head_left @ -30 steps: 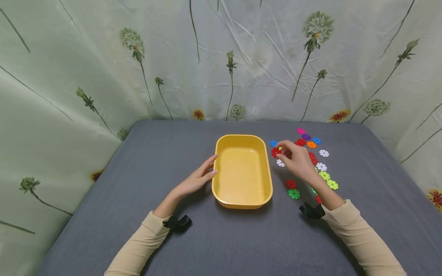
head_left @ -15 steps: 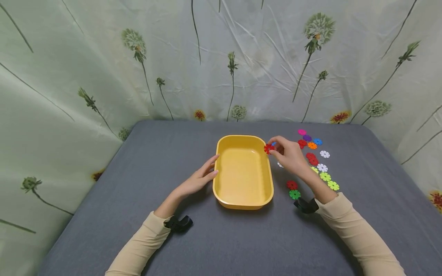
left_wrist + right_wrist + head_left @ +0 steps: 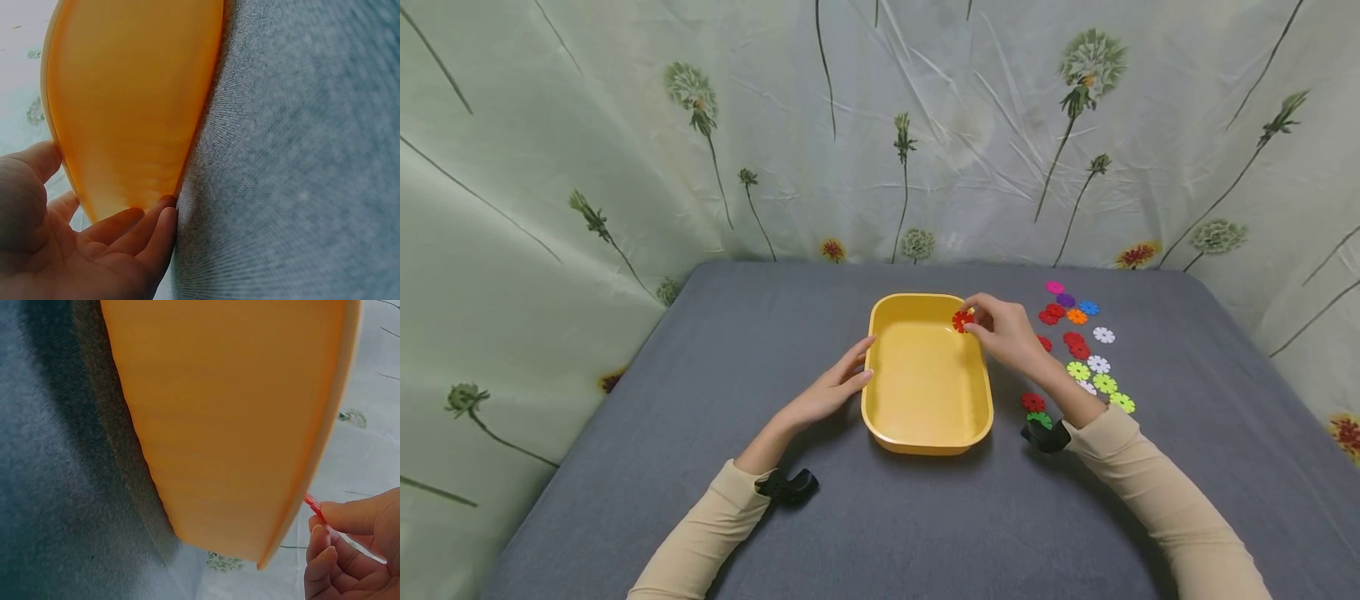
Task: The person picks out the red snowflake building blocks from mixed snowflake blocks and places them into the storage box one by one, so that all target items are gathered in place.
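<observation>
A yellow plastic bin (image 3: 927,375) stands on the table. My left hand (image 3: 823,390) rests against its left side, fingertips at the rim. In the left wrist view, the fingers of that hand (image 3: 94,250) lie along the outer wall. My right hand (image 3: 1011,337) pinches a red flower-shaped disc (image 3: 962,322) between thumb and forefinger, over the bin's far right corner. Seen from the right wrist, the red disc (image 3: 314,505) is edge-on beside the rim, partly hidden by the bin.
Several loose flower discs lie right of the bin, among them white (image 3: 1103,335), orange (image 3: 1077,317), lime (image 3: 1105,383) and red (image 3: 1033,402) ones. My right forearm covers part of that area. A floral curtain (image 3: 850,167) hangs behind the grey table (image 3: 760,333).
My right hand has moved left with the red disc, from beside the bin to over its far right corner. My left hand has stayed at the bin's left side.
</observation>
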Demonstrator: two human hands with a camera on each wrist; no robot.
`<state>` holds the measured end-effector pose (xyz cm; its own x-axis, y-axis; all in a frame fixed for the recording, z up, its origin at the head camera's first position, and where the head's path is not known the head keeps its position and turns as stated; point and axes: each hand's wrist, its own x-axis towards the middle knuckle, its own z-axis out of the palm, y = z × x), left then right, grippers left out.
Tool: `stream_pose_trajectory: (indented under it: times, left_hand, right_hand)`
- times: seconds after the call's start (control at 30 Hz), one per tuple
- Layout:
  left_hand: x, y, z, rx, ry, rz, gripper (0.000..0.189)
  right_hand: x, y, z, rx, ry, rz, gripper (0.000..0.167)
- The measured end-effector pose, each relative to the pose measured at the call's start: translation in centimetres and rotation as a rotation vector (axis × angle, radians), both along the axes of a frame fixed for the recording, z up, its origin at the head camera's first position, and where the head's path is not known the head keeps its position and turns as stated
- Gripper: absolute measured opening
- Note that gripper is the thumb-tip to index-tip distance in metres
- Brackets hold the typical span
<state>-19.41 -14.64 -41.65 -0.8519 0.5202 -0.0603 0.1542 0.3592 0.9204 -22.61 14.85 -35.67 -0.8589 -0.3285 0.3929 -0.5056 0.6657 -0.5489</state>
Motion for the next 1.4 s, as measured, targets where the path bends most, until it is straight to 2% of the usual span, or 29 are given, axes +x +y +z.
stream_pose_trajectory:
  times: [0.3,0.73,1.17,1.4]
  left_hand:
    - [-0.2,0.0,-0.2,0.029,0.004,-0.022,0.061]
    - [0.0,-0.1,0.0,0.018,-0.007,-0.007,0.06]
    - [-0.1,0.0,0.1,0.009,-0.016,0.0,0.06]
    - [-0.1,0.0,0.0,0.006,-0.02,0.0,0.06]
  right_hand:
    - [-1.2,-1.0,-0.5,0.021,-0.023,0.039,0.018]
    - [-2.7,-2.7,-1.7,0.035,-0.083,0.062,0.017]
    - [-3.9,-4.5,-1.9,0.095,-0.103,0.071,0.014]
    - [-4.5,-5.4,-2.2,0.168,-0.103,0.076,0.013]
